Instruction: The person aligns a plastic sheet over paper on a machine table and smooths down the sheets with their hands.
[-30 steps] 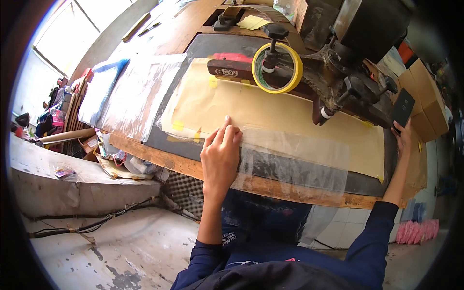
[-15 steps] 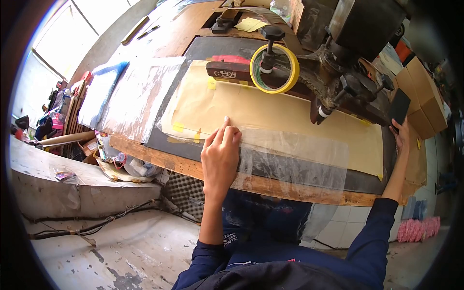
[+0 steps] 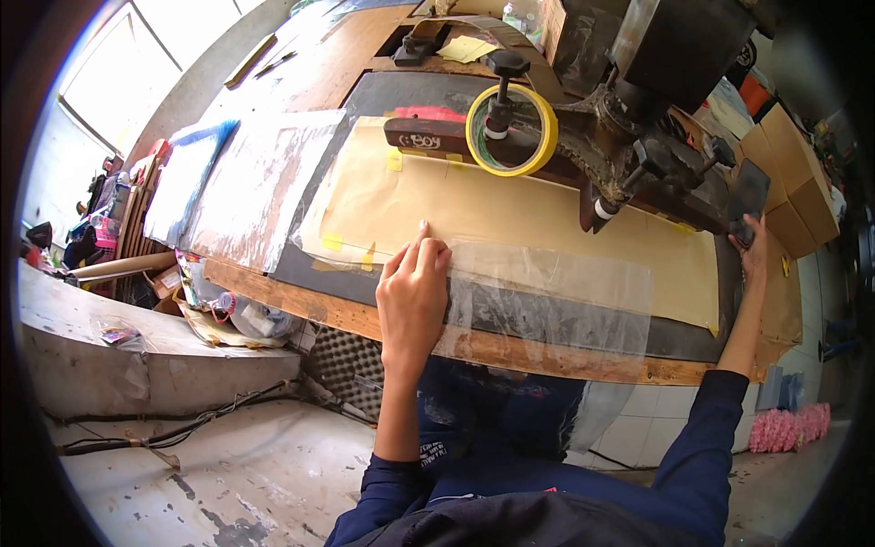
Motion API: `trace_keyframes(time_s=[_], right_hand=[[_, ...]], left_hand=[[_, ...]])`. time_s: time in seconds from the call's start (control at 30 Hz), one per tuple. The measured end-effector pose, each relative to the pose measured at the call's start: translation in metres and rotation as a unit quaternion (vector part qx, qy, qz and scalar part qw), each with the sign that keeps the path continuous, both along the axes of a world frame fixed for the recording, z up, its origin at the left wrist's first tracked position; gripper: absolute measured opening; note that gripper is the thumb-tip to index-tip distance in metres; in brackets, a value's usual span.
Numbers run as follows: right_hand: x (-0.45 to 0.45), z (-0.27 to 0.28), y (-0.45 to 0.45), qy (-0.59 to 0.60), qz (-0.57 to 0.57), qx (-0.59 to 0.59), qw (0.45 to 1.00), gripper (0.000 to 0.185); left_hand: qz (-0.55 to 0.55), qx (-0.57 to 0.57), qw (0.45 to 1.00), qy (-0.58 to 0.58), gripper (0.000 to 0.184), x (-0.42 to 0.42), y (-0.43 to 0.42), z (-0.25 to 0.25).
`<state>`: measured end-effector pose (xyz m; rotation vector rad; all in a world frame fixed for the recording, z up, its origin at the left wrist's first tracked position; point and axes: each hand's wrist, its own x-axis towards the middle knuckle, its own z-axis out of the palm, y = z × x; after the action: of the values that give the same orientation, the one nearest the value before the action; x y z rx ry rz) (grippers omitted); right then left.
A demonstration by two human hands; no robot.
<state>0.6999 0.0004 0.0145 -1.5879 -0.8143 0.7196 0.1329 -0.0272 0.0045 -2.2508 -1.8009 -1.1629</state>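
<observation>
Clear plastic sheet [image 3: 556,296], in the head view, the only one I have, overlaps the near edge of a long tan paper [image 3: 538,205] and seems to droop past the front edge of the table [image 3: 319,303]. Beside its upper left corner is the left hand [image 3: 412,296], forefinger extended onto the paper, other fingers curled; I cannot tell whether they grip the plastic. At far right, the right hand [image 3: 753,255] has its fingers closed around the lower end of a dark flat slab [image 3: 750,190].

As for progress, I judge the paper already laid out: it lies flat under the machine's dark bar [image 3: 433,139], with yellow tape pieces [image 3: 332,242] along its edges. The plastic covers only part of its near side, most of the paper remaining bare. How much work is left, I cannot tell. A yellow tape roll [image 3: 550,137] hangs around a machine knob.
</observation>
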Motion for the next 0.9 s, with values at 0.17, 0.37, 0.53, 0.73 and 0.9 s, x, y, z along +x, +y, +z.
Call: trace_keyframes(time_s=[0.17,0.37,0.53,0.73,0.9], right_hand=[[-0.013,0.006,-0.001,0.062,-0.028,0.032,0.997,0.05],[0.005,-0.002,-0.001,0.09,-0.015,0.036,0.995,0.055],[-0.003,0.002,-0.002,0.093,-0.016,0.028,0.995,0.055],[0.002,0.0,-0.002,0.107,-0.001,0.035,0.994,0.055],[-0.008,0.006,-0.003,0.109,0.001,0.042,0.993,0.058]], left_hand=[[0.002,-0.011,1.0,-0.002,0.009,0.0,0.0,0.001],[0.003,-0.009,1.0,-0.003,0.015,0.001,0.0,0.0],[0.0,-0.049,0.999,-0.01,0.009,0.003,-0.003,0.005],[0.001,-0.046,0.999,-0.006,0.01,0.003,-0.002,0.005],[0.001,-0.053,0.999,-0.011,0.01,0.003,-0.003,0.006]])
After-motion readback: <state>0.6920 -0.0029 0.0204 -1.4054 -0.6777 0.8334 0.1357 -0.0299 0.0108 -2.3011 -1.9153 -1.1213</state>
